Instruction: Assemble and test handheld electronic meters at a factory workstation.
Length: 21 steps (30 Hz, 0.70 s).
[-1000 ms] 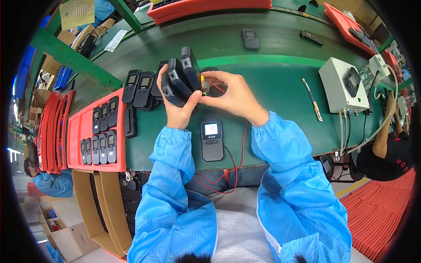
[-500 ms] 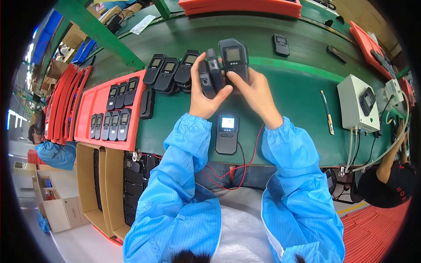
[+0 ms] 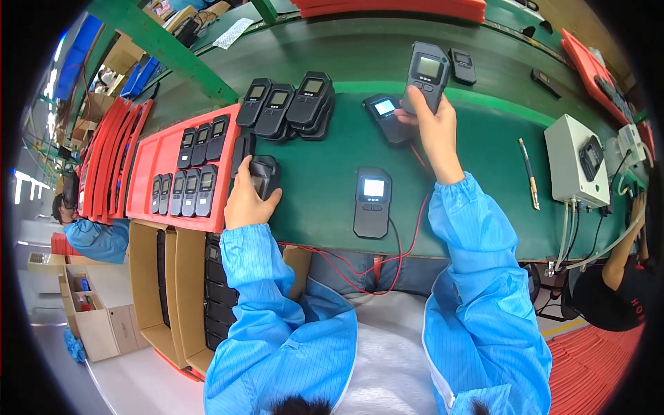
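My right hand (image 3: 436, 124) is closed around a black handheld meter (image 3: 427, 69), raised at the far side of the bench with its screen facing up. Partly behind its fingers lies a second meter (image 3: 387, 116) with a lit screen, beside a red wire. On the left, my left hand (image 3: 250, 197) grips another black meter (image 3: 266, 169) low at the bench, next to the red tray; its fingers partly cover it. Between my arms a meter with a bright screen (image 3: 372, 207) lies face up, a dark cable running from its lower end.
Several meters (image 3: 310, 104) are piled at the back left. The red tray (image 3: 146, 155) holds several more. A pen (image 3: 529, 173) and a white control box (image 3: 573, 159) are on the right. Cardboard boxes (image 3: 178, 297) stand below left; meters (image 3: 463, 66) lie on the dark belt beyond.
My hands have moved apart: the left one leftward and down beside the red tray with a meter, the right one to the right with another. A lit meter behind has come into view.
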Tool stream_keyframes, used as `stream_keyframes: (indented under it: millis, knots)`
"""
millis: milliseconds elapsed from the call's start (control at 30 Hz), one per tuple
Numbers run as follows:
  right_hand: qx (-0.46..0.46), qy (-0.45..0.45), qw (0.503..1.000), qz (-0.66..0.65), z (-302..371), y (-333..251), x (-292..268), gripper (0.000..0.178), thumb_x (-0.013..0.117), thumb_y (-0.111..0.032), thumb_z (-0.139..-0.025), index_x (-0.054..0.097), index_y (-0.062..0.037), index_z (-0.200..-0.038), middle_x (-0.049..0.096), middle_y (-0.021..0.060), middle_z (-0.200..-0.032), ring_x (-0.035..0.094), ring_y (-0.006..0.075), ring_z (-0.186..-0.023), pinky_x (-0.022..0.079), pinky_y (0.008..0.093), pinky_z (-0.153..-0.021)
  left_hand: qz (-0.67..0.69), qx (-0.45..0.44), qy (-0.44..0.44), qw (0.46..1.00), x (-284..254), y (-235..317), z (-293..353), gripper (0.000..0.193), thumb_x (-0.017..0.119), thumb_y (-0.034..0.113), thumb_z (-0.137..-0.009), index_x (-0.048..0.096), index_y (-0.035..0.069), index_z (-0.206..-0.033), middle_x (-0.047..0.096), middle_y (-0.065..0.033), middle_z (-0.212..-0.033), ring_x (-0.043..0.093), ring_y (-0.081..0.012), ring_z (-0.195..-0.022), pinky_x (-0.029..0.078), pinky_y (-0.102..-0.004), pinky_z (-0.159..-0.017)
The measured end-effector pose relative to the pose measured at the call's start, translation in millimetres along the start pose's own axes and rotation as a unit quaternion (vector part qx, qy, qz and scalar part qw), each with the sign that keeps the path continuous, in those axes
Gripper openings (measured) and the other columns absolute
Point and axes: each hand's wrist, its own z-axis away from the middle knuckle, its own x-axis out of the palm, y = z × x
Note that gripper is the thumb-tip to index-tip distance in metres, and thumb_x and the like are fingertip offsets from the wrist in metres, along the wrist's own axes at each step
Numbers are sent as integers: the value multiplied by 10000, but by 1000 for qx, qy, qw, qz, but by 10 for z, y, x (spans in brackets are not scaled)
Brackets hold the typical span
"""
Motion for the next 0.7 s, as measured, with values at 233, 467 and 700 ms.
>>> stream_keyframes:
  millis: [233, 467, 700]
  knots:
    - [80, 39, 995, -49, -72, -84, -119, 371, 671, -269, -913, 579, 52, -1073, 661, 146, -931, 689, 200, -786, 571, 275, -697, -165, 4, 50, 985, 196, 83, -321, 870, 764, 373, -706, 371, 109, -1437, 586, -118, -1230, 582, -316, -1114, 507, -448, -888]
    - [71, 64, 995, 31, -247, 74, -321, 366, 730, -238, -864, 596, 47, -1050, 665, 139, -937, 683, 202, -795, 577, 284, -723, -138, -8, 40, 990, 194, 75, -557, 918, 767, 471, -701, 390, 73, -1437, 590, -149, -1257, 585, -316, -1135, 486, -426, -920]
    - [41, 90, 995, -3, -300, 98, -475, 377, 742, -230, -851, 593, 48, -1057, 668, 140, -956, 684, 213, -828, 576, 287, -739, -136, -32, 17, 990, 178, 265, -619, 915, 737, 519, -735, 383, 47, -1434, 570, -133, -1282, 570, -309, -1154, 496, -450, -892]
